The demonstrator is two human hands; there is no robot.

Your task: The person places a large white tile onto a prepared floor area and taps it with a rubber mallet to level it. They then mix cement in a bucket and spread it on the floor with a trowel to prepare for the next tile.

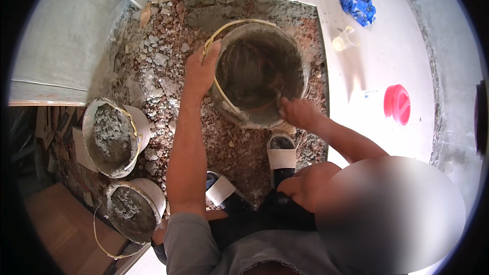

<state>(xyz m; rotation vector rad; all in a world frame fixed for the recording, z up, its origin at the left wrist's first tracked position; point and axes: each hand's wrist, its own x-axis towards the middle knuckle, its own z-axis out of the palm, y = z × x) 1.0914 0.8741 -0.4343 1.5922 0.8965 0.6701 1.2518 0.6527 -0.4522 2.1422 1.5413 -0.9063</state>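
A large bucket (pixel 257 63) with dark wet grey mix inside stands on rubble in front of me. My left hand (pixel 201 71) is closed on its pale yellow handle (pixel 232 24) at the bucket's left rim. My right hand (pixel 298 111) is closed at the lower right inside edge of the bucket, around a small tool whose shape is mostly hidden and too unclear to name. Two smaller buckets holding lumpy grey mix, one at the middle left (pixel 109 137) and one below it (pixel 127 209), sit to my left.
Rubble (pixel 160 56) surrounds my sandalled feet. On the white slab (pixel 372 56) at right lie a blue crumpled bag (pixel 358 7), a clear cup (pixel 346 38) and a red lid (pixel 396 104). Grey walls flank both sides; boards (pixel 56 203) lie lower left. A blurred oval covers the lower right.
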